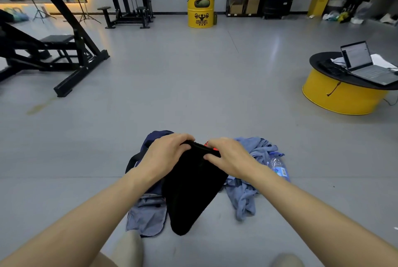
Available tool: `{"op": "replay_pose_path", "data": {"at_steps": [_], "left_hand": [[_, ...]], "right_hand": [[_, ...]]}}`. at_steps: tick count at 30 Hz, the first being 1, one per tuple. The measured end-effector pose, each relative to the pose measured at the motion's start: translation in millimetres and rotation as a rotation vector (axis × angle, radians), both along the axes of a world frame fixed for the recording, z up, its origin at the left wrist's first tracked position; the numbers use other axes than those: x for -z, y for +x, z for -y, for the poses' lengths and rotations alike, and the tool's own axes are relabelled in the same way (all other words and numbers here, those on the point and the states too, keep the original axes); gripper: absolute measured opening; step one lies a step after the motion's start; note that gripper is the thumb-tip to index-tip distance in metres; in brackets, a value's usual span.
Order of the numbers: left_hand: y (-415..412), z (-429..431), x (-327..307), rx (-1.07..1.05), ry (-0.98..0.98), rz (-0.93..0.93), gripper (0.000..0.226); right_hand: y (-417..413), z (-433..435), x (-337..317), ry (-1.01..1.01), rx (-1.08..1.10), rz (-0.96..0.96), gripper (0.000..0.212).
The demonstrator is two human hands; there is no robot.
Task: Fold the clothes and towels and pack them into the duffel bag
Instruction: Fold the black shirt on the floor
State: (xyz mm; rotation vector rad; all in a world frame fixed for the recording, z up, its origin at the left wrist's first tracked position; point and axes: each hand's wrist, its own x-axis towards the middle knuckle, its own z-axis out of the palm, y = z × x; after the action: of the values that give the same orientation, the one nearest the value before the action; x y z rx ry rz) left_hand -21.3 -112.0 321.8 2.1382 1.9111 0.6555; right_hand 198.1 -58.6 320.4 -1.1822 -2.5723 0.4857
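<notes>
Currently held: black garment, hanging over the duffel bag on the floor.
Grip: left hand and right hand both pinch its top edge.
Advice: keep corners level, fold evenly before packing.
Nearby: blue clothes, unfolded.

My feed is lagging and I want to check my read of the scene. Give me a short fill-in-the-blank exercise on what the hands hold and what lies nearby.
1. The left hand and the right hand both grip the top edge of a ____ garment.
2. The water bottle lies next to the crumpled light ____ clothes.
3. The open laptop stands on a round black-topped table whose side is ____.

Missing words: black; blue; yellow.
</notes>
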Motion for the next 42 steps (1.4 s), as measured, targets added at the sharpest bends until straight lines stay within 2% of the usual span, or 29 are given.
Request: {"op": "replay_pose_path", "data": {"at_steps": [3,8,13,18,24,29,31,34,36,39,40,42], "left_hand": [[-5.3,5.6,5.5,0.017,-0.030,0.017,0.021],[-4.6,11.2,26.3,0.004,-0.117,0.035,0.023],[6.2,8.3,36.0,-0.108,-0.141,0.117,0.020],[26.3,-2.6,34.0,-0.331,-0.215,0.429,0.023],[47.9,-3.8,33.6,-0.389,-0.311,0.935,0.033],[50.8,-1.4,36.7,-0.402,-0.249,0.997,0.037],[53.9,1.5,35.2,-0.422,-0.197,1.024,0.038],[57.5,6.6,32.4,-0.465,-0.153,1.125,0.039],[56.5,10.5,29.4,-0.478,-0.159,1.215,0.040],[47.4,14.6,32.1,-0.469,-0.114,1.162,0.040],[43.3,16.8,34.4,-0.449,-0.074,1.040,0.039],[35.2,26.4,36.2,-0.363,0.014,0.658,0.029]], "right_hand": [[6.2,0.5,-2.6,0.032,0.079,-0.009,0.022],[10.2,0.9,-3.0,0.056,0.084,0.027,0.020],[11.8,5.0,5.4,0.053,0.135,0.006,0.024],[7.5,18.5,25.2,0.006,0.183,-0.025,0.028],[1.0,33.8,48.2,-0.122,0.246,-0.147,0.029],[-7.8,42.5,51.0,-0.157,0.299,-0.278,0.027],[-13.3,45.6,50.4,-0.176,0.318,-0.314,0.038],[-18.7,53.7,52.8,-0.228,0.298,-0.241,0.064],[-18.1,55.2,56.7,-0.203,0.290,-0.185,0.060],[-13.9,51.6,57.0,-0.142,0.276,-0.203,0.044],[-12.9,48.9,55.5,-0.142,0.277,-0.219,0.040],[-11.4,44.0,51.2,-0.154,0.278,-0.241,0.035]]}}
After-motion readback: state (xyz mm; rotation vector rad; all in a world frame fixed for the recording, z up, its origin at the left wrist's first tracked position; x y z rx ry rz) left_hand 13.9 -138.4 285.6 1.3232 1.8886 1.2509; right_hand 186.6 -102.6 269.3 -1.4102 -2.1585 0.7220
